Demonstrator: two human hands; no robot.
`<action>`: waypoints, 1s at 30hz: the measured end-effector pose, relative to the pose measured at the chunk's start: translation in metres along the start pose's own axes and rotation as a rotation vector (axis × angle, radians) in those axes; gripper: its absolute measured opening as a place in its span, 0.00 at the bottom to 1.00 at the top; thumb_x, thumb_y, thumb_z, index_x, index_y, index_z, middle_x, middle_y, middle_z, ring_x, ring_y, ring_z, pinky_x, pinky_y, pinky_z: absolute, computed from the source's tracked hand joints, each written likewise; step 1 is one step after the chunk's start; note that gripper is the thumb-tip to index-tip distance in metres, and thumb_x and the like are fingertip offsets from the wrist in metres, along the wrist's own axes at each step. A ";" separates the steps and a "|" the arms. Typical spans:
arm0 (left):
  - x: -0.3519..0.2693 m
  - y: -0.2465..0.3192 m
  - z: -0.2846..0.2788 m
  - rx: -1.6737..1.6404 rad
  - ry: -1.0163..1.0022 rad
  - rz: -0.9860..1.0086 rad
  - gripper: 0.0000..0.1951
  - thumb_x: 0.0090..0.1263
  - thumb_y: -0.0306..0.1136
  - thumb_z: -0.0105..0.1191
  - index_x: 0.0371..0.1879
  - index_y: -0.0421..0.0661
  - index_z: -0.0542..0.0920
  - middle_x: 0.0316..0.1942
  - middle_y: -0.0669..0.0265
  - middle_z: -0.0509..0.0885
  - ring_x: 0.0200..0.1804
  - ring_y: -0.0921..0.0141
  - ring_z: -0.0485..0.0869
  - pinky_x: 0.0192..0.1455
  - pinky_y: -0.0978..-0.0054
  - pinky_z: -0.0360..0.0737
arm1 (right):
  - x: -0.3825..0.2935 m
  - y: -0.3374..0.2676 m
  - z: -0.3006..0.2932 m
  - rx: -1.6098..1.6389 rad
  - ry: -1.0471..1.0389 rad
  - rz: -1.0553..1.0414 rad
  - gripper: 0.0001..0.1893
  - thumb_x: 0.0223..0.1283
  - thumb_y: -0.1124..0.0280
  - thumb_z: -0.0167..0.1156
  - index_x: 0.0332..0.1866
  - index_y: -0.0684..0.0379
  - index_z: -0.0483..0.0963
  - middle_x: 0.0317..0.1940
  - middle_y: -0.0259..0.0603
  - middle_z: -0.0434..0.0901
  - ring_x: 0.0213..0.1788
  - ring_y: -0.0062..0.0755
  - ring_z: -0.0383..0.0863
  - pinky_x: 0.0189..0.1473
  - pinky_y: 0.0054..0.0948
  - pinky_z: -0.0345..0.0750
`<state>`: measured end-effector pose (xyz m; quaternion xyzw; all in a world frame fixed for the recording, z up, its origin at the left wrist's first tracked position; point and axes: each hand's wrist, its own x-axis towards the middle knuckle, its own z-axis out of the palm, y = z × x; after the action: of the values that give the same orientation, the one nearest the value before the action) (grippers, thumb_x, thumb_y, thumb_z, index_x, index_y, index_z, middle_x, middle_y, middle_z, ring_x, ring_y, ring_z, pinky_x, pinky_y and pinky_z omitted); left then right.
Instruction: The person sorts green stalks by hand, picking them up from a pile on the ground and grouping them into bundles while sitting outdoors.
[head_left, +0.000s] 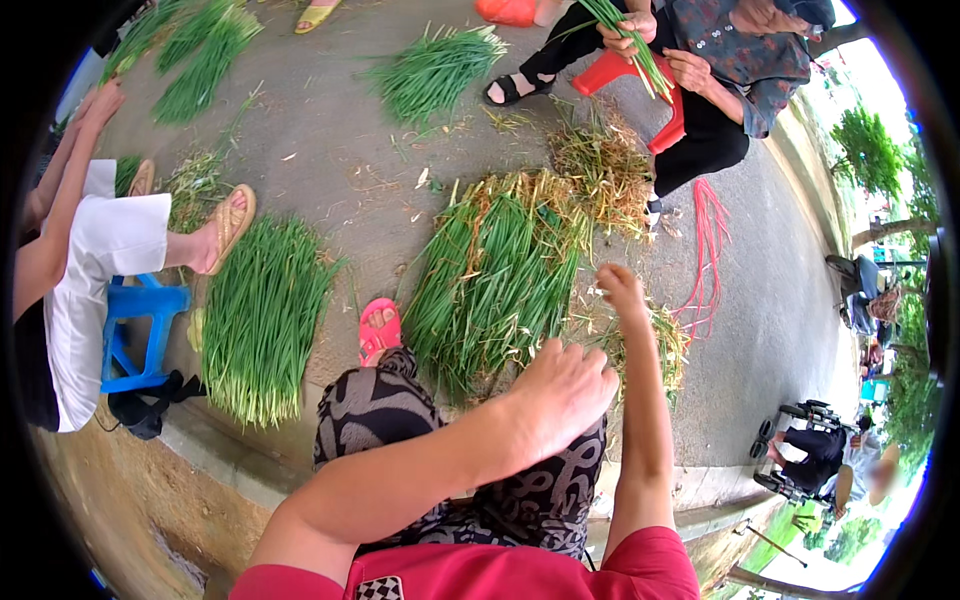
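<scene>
My left hand (564, 397) is over my lap, back up and fingers curled under; whatever lies beneath the fingers is hidden. Beyond it and to the right, my right hand (621, 289) is raised with bent fingers, and nothing shows in it. A large heap of long green stalks, likely garlic or chive shoots (499, 277), lies on the pavement in front of me, with dry brown leaves on its far end. Brown leaf scraps (664, 341) are on the ground beside my right forearm. Further left, a neat pile of green stalks (262, 322) lies with pale ends towards me.
A person on a red plastic stool (667, 112) holds several stalks (637, 45). Another person sits left by a blue plastic stool (146, 330). More stalks (439, 71) and brown trimmings (604, 165) lie beyond. Pink-red strings (705, 255) are at right. A kerb (232, 457) runs behind.
</scene>
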<state>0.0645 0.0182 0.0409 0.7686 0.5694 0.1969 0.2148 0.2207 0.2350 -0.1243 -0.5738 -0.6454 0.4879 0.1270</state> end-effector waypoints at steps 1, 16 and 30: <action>0.002 0.003 -0.002 -0.015 -0.001 0.004 0.08 0.59 0.30 0.52 0.37 0.44 0.76 0.37 0.63 0.77 0.40 0.66 0.79 0.41 0.68 0.73 | 0.020 0.036 0.002 -0.104 -0.013 -0.111 0.14 0.57 0.66 0.60 0.42 0.66 0.78 0.31 0.36 0.82 0.33 0.21 0.77 0.38 0.25 0.75; 0.017 -0.025 -0.026 -0.098 -0.149 -0.146 0.19 0.58 0.36 0.57 0.49 0.44 0.74 0.36 0.67 0.74 0.39 0.69 0.75 0.40 0.71 0.68 | 0.151 0.172 0.064 -0.379 0.100 0.182 0.18 0.51 0.61 0.63 0.39 0.66 0.81 0.31 0.46 0.83 0.34 0.33 0.80 0.42 0.33 0.76; 0.043 -0.035 -0.021 -0.170 -0.253 -0.200 0.23 0.59 0.38 0.57 0.54 0.46 0.75 0.44 0.66 0.76 0.45 0.69 0.76 0.46 0.69 0.68 | 0.207 0.210 0.088 -0.196 0.289 0.326 0.22 0.42 0.62 0.70 0.37 0.70 0.77 0.28 0.44 0.79 0.32 0.33 0.78 0.36 0.35 0.74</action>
<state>0.0373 0.0703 0.0416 0.7060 0.5927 0.1240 0.3674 0.2222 0.3437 -0.4123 -0.7437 -0.5638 0.3499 0.0813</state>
